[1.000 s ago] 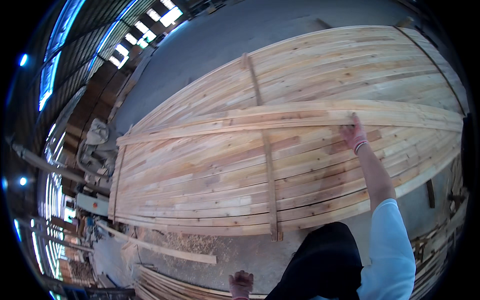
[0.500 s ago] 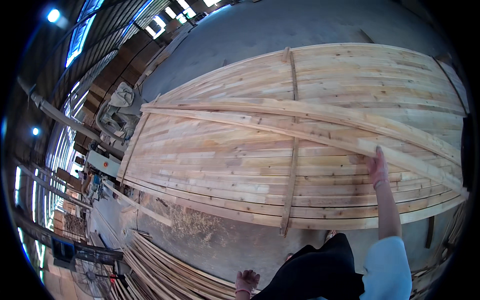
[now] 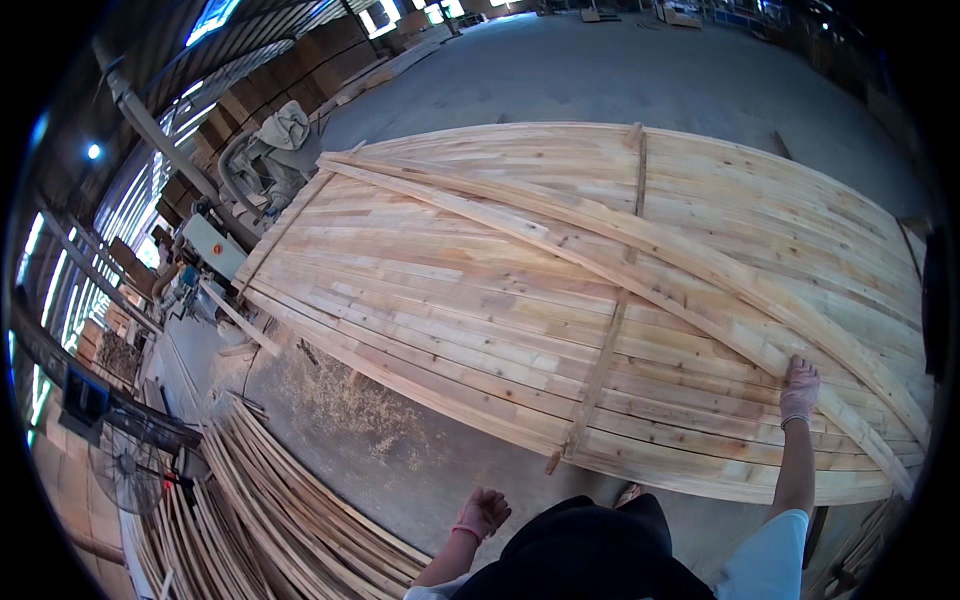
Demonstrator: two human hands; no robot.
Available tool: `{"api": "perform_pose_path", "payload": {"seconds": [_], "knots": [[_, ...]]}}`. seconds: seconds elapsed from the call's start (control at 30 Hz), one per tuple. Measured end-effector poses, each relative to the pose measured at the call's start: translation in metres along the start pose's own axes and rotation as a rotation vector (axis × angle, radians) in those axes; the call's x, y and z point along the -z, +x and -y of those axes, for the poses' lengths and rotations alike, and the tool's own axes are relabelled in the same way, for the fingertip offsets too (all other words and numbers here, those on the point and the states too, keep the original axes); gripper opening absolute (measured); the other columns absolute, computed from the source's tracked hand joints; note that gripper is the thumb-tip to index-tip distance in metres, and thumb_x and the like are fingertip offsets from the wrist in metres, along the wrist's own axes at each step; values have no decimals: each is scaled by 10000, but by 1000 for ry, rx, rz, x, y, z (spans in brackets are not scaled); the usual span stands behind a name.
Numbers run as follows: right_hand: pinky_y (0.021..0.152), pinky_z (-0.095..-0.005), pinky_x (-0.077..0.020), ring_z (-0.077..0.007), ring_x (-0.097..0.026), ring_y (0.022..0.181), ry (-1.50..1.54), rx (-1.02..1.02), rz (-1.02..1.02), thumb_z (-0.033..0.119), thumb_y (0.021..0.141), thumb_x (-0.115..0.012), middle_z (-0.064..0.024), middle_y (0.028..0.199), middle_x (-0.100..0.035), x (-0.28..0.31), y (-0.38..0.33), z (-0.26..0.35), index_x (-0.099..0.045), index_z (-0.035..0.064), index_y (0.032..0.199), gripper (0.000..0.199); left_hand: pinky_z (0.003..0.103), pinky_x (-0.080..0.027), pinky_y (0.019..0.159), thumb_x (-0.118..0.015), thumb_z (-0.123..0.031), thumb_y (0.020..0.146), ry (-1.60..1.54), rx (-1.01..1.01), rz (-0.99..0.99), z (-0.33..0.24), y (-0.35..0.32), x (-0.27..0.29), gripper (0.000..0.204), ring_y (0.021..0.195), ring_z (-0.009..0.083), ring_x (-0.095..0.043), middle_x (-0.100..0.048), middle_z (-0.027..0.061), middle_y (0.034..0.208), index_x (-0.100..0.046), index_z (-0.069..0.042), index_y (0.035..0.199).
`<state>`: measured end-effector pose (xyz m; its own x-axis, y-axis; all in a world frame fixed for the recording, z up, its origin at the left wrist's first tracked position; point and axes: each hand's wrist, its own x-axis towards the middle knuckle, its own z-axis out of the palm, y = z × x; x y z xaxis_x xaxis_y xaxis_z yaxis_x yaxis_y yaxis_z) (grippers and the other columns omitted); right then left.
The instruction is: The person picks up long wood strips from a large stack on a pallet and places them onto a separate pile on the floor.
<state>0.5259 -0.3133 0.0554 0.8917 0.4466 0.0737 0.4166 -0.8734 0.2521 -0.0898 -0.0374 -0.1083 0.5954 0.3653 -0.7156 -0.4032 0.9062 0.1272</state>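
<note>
My right hand (image 3: 799,391), in a pinkish glove, grips the near one of two long loose planks, a pale wooden plank (image 3: 560,246). The second plank (image 3: 690,246) runs beside it. Both lie slantwise across a broad layer of boards (image 3: 430,290) set edge to edge, and their far left ends come close together. Gloved as well, my left hand (image 3: 483,513) hangs over the floor short of the boards' near edge. Its fingers are loosely bent and apart, with nothing visible in them.
A narrow crosswise batten (image 3: 598,385) lies over the boards. Long thin strips (image 3: 300,510) are heaped at the lower left, near a standing fan (image 3: 128,468). Sawdust (image 3: 350,410) covers part of the concrete floor. A machine with a pale control box (image 3: 212,243) stands at the left.
The view has turned, so the boards now slope down to the right. My right hand has closed over the near plank's edge. My left hand has come up further into view.
</note>
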Motion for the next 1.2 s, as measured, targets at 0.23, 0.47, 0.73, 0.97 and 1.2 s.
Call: {"api": "perform_pose_path", "payload": {"seconds": [0.23,0.47,0.73,0.97,1.2], "knots": [[663,-401,-523,-286,-653,790,-21,311,0,197,797,-566,-105,799,-643,-12,-92,7,-626,141,833,89,358,-433,700,-416,-426,948,80,21,-7,5,-17,-28,392,671,221,-452,-525,65,792,-556,-72,856],[725,-357,-520,-221,-662,790,649,89,975,275,709,-695,-77,941,-685,77,-266,48,-661,75,1074,417,455,-328,1059,-302,-614,917,-7,441,579,18,0,-120,711,1159,323,-492,-554,149,1211,-518,-33,1263],[1007,-399,-384,-266,-490,1218,803,9,1252,403,814,-580,-142,1262,-567,5,-445,16,-546,66,1257,557,490,-430,891,-336,-771,798,-22,213,351,25,-6,-111,767,820,299,-530,-550,73,826,-565,-64,989],[927,-408,-401,-271,-508,1110,377,7,1026,405,803,-601,-129,1154,-573,17,-493,0,-564,82,1201,514,495,-437,905,-398,-668,853,-40,114,334,18,-39,-97,619,825,283,-538,-554,77,853,-551,-77,959],[847,-416,-417,-277,-526,1003,255,75,898,407,792,-621,-117,1046,-578,-6,-480,-29,-583,97,1145,471,508,-423,951,-576,-368,897,16,30,247,41,-51,-81,306,827,257,-529,-517,67,864,-508,-90,1007]]}}
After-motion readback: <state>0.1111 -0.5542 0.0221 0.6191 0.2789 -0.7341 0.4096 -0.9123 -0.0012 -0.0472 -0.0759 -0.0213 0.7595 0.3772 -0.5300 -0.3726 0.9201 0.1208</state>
